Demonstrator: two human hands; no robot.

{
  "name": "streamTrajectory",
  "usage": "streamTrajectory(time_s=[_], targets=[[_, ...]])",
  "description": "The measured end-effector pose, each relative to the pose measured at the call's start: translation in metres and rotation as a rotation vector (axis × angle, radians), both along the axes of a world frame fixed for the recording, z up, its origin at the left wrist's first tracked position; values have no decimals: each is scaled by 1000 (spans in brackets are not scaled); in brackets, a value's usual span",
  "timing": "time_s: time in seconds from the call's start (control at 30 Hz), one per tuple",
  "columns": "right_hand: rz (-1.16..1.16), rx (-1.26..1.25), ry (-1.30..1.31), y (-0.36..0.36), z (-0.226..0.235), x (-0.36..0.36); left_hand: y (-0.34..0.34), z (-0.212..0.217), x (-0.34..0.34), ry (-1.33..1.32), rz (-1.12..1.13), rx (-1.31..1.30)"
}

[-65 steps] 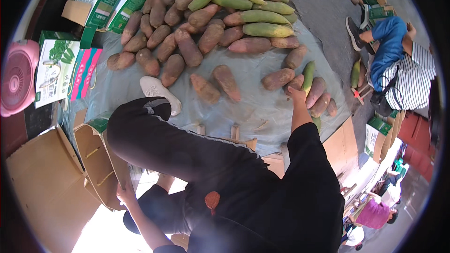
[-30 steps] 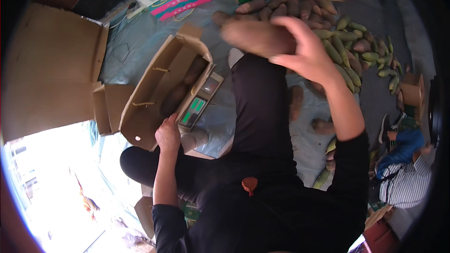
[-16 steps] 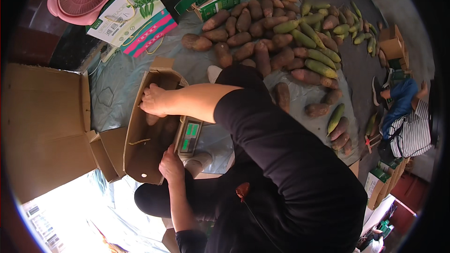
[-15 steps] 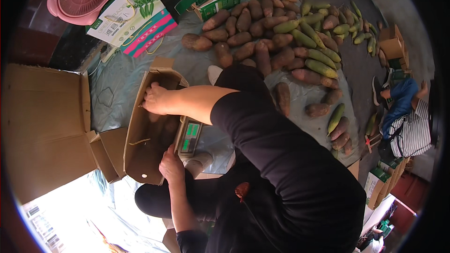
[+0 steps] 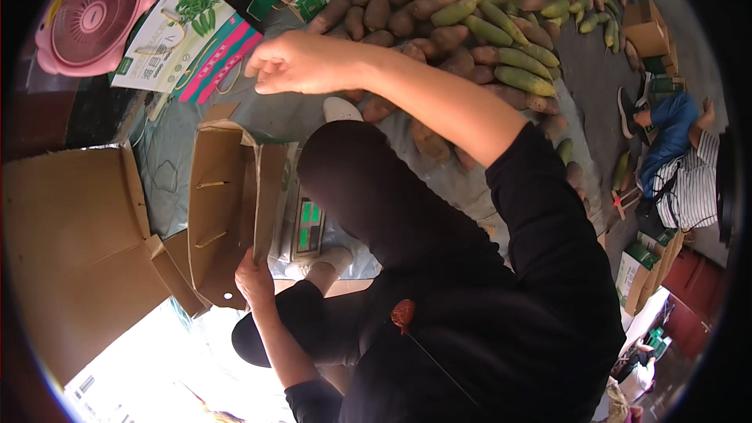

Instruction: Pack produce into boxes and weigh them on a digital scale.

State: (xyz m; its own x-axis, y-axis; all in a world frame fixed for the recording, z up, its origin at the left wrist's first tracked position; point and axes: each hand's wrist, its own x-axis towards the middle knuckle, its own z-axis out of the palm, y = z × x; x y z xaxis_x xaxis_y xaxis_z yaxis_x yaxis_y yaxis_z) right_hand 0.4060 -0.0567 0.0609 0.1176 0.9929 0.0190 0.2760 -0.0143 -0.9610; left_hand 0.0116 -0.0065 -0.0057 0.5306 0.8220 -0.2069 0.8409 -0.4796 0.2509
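Grey sheet [image 5: 235,121] on floor, covered by heap of brown and green tubers [image 5: 462,27]. Open cardboard box [image 5: 223,207] left of scale [image 5: 308,227]. Left hand [image 5: 254,278] grips box's near flap, fingers curled over edge. Right hand [image 5: 301,63] empty above box, fingers loosely spread.

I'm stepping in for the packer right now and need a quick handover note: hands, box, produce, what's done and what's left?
Left hand: gripping the near edge of the open cardboard box, steadying it.
Right hand: empty, fingers loose, raised over the grey sheet between the box and the pile of brown and green produce.
A small scale sits beside the box.
Done: the box is open; its contents can't be seen.
Left: most of the produce lies unpacked on the sheet.
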Motion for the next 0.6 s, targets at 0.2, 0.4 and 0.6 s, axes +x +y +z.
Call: streamTrajectory(time_s=[0.2,0.4,0.6], targets=[[-44,190,78,-36,-16,-29,3,-2,-4,-17,12,-27],[-233,-727,-658,-94,-210,22,2,-4,-1,-62,8,-34],[-115,-316,-509,-75,-194,29,8,-3,0,-36,13,-63]])
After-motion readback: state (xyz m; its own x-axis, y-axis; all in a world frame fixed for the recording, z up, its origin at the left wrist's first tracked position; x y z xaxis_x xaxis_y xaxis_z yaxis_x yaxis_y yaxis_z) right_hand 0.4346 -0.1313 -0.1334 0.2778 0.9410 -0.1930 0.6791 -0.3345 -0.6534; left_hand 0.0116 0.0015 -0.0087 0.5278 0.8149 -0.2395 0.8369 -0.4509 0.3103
